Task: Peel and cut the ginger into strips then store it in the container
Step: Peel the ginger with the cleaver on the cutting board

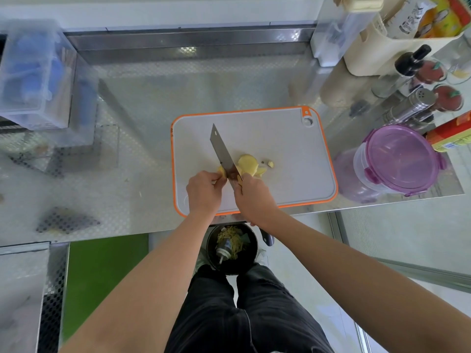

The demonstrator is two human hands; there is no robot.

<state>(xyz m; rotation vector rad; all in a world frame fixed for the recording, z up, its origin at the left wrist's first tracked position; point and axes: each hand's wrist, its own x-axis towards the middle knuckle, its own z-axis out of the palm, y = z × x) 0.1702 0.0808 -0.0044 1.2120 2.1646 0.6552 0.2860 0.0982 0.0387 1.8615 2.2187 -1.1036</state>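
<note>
Steel counter is carrying the cutting board (293, 138); left hand (204, 192) is pinching the ginger (222, 171), right hand (252, 197) is gripping the cleaver (223, 151), slicing. Slices (248, 163) probably need stacking into strips; container (397, 159) is waiting right.

Counts at the counter

One cutting board (280, 138), one knife (221, 151), two hands (left hand (204, 192), right hand (252, 197)), one ginger chunk (221, 171), perhaps four overlapping ginger slices (247, 161), one small scrap (270, 164), one purple-lidded container (397, 161), one steel shaker (418, 103), two red jars (430, 70), one bin (251, 253).
</note>
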